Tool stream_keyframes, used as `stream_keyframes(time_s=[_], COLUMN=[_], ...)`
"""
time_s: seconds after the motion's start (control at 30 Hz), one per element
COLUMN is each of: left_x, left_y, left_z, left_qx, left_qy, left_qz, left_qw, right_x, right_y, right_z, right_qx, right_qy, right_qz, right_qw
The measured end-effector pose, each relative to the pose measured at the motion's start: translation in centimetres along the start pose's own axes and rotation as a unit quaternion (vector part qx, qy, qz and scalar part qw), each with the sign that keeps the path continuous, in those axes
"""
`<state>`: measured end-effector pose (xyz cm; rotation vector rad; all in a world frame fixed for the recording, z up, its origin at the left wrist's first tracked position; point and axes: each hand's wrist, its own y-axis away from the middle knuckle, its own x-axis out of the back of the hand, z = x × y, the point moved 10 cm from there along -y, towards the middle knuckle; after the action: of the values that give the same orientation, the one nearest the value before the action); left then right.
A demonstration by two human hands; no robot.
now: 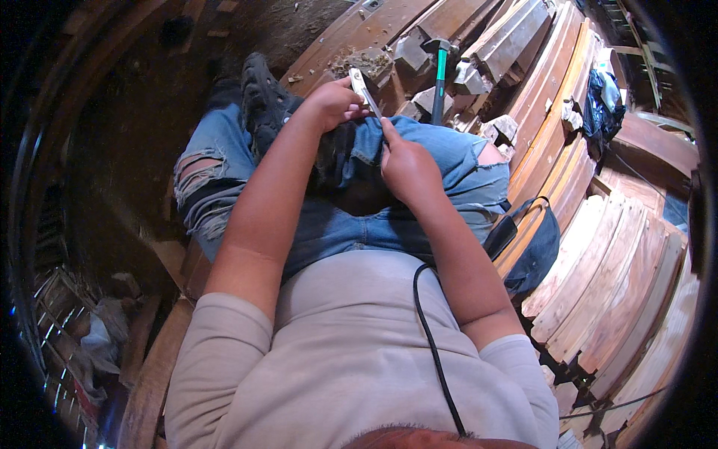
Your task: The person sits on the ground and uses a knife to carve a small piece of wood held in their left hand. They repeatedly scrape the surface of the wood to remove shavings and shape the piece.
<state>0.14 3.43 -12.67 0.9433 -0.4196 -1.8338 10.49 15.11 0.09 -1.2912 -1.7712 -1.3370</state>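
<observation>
My left hand [330, 106] is closed around a small pale piece [357, 79], likely wood, above my crossed legs. My right hand [410, 166] grips a slim tool with a straight, shiny metal blade [373, 106], its index finger stretched along it. The blade's far end reaches the pale piece and appears to touch it. Whether the tool is a knife, a chisel or a file I cannot tell, as its handle is hidden in my fist. Just beyond my right hand stands a hammer [440, 78] with a green and black handle, head up.
Wood blocks [412, 54] and shavings [366, 60] lie ahead on brown boards. Long planks [557, 120] run along the right, with stacked pale boards [598, 269] nearer. A dark blue fabric item [537, 247] lies beside my right thigh. A black cord [430, 337] crosses my shirt.
</observation>
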Motion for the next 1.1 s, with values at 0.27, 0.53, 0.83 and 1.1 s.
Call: stream_keyframes(time_s=[0.27,0.53,0.83,1.1], left_x=[1.0,1.4,0.6,0.0], left_y=[-0.8,-1.1,-0.5,-0.9], left_z=[-0.5,-0.3,-0.9,-0.7], left_qx=[0.002,-0.011,-0.001,-0.002], left_qy=[0.019,-0.005,0.032,0.021], left_qz=[0.020,-0.028,0.019,0.013], left_qw=[1.000,1.000,0.999,1.000], right_x=[-0.1,-0.9,1.3,1.1], right_y=[-0.3,-7.1,-1.0,-0.6], right_z=[-0.3,-1.0,0.5,-0.2], right_qx=[-0.008,-0.030,0.001,-0.007], right_qy=[-0.022,-0.063,-0.031,0.001], right_qz=[-0.001,-0.009,-0.004,-0.013], right_qw=[1.000,0.998,0.999,1.000])
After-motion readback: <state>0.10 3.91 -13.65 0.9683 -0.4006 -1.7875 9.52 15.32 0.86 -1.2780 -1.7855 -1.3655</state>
